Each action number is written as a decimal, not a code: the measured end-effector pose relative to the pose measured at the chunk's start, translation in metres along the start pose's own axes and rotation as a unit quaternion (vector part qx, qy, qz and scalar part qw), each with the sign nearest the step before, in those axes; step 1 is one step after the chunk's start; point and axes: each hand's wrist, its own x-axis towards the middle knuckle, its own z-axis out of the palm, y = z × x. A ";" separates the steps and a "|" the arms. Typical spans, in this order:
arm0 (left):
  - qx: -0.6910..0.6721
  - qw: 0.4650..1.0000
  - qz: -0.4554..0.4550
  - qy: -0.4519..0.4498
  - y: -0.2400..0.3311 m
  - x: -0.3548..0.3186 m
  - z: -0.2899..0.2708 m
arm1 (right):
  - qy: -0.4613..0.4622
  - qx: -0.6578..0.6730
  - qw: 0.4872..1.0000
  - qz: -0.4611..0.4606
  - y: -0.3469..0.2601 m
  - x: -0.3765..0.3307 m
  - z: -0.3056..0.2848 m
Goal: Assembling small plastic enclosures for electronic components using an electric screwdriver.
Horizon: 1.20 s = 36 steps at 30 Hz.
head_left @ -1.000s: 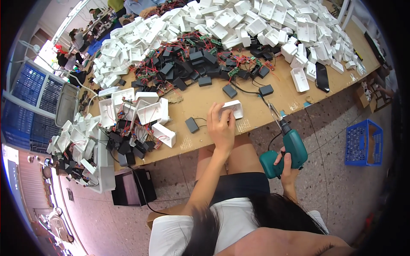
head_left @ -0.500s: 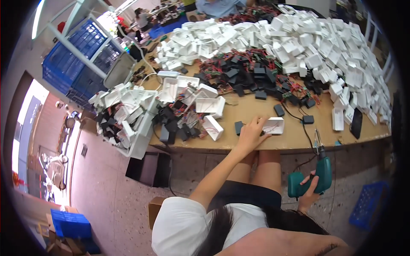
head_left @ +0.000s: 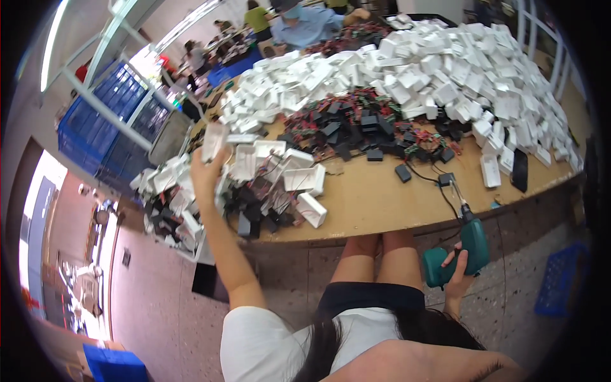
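Note:
My left hand is raised over the left end of the wooden table and grips a white plastic box above a heap of white boxes and black parts. My right hand hangs below the table edge beside my knees, closed around a green cordless screwdriver whose bit points up at the table edge.
A big mound of white boxes and a pile of black and red wired parts cover the far table. Blue crates stand on the left, another blue crate on the floor at right. People work at the far end.
My left hand picked the white box off the table in front of me and carried it left over the heap. The screwdriver stays low in my right hand.

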 end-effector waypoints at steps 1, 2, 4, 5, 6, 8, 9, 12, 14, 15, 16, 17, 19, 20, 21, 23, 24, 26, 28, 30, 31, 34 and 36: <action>0.116 0.992 0.002 0.052 0.004 0.003 0.018 | 0.021 -0.007 1.000 -0.003 0.000 0.010 -0.009; 0.144 0.988 -0.020 0.042 -0.041 0.028 0.011 | -0.003 0.002 1.000 0.007 -0.003 0.022 -0.015; 0.244 0.969 0.023 0.020 -0.062 0.041 0.032 | -0.003 0.001 1.000 0.017 0.000 0.044 -0.035; 0.232 0.970 -0.065 -0.023 -0.044 0.042 0.058 | 0.018 -0.006 1.000 0.012 0.001 0.056 -0.050; 0.285 0.957 -0.046 -0.016 -0.021 0.036 0.085 | 0.006 -0.028 0.999 0.022 0.002 0.069 -0.067; 0.335 0.942 -0.014 -0.011 0.043 0.020 0.137 | 0.005 -0.047 0.998 0.033 0.004 0.093 -0.093; 0.338 0.939 0.063 0.018 0.077 0.010 0.165 | 0.015 -0.042 0.999 0.030 0.004 0.107 -0.101; 0.212 0.929 0.299 0.058 0.177 -0.028 0.277 | 0.036 -0.037 0.998 0.029 0.008 0.148 -0.129; 0.189 0.920 0.340 -0.037 0.282 -0.078 0.368 | 0.050 -0.036 0.997 0.036 0.018 0.173 -0.152; 0.084 0.913 0.382 -0.110 0.304 -0.089 0.420 | 0.060 -0.034 0.997 0.028 0.021 0.183 -0.161; 0.063 0.898 0.407 -0.155 0.327 -0.106 0.465 | 0.065 -0.030 0.997 0.023 0.026 0.193 -0.168; 0.040 0.893 0.405 -0.193 0.339 -0.117 0.515 | 0.066 -0.031 0.997 0.022 0.027 0.202 -0.171; 0.022 0.895 0.387 -0.219 0.356 -0.134 0.611 | 0.086 -0.023 0.996 0.017 0.028 0.217 -0.175; 0.058 0.894 0.391 -0.211 0.358 -0.133 0.649 | 0.084 -0.023 0.996 0.016 0.030 0.224 -0.177; 0.056 0.894 0.391 -0.213 0.354 -0.136 0.678 | 0.087 -0.023 0.996 0.011 0.030 0.228 -0.180; 0.100 0.886 0.412 -0.187 0.338 -0.129 0.715 | 0.080 -0.020 0.997 0.008 0.036 0.236 -0.181; 0.135 0.893 0.395 -0.168 0.321 -0.103 0.724 | 0.060 -0.021 0.998 0.005 0.039 0.240 -0.177; 0.102 0.896 0.388 -0.193 0.347 -0.122 0.716 | 0.077 -0.043 0.996 0.012 0.049 0.241 -0.187; 0.058 0.921 0.352 -0.157 0.352 -0.121 0.682 | 0.077 -0.047 0.996 0.008 0.060 0.244 -0.185; -0.055 0.932 0.343 -0.102 0.341 -0.121 0.641 | 0.084 -0.056 0.995 0.023 0.067 0.245 -0.179; -0.098 0.938 0.311 -0.121 0.331 -0.121 0.614 | 0.093 -0.061 0.993 0.032 0.071 0.243 -0.175; -0.139 0.951 0.168 -0.221 0.263 -0.140 0.534 | 0.054 -0.059 0.996 0.049 0.081 0.238 -0.154; -0.125 0.955 0.113 -0.244 0.229 -0.180 0.498 | 0.038 -0.051 0.997 0.049 0.088 0.230 -0.142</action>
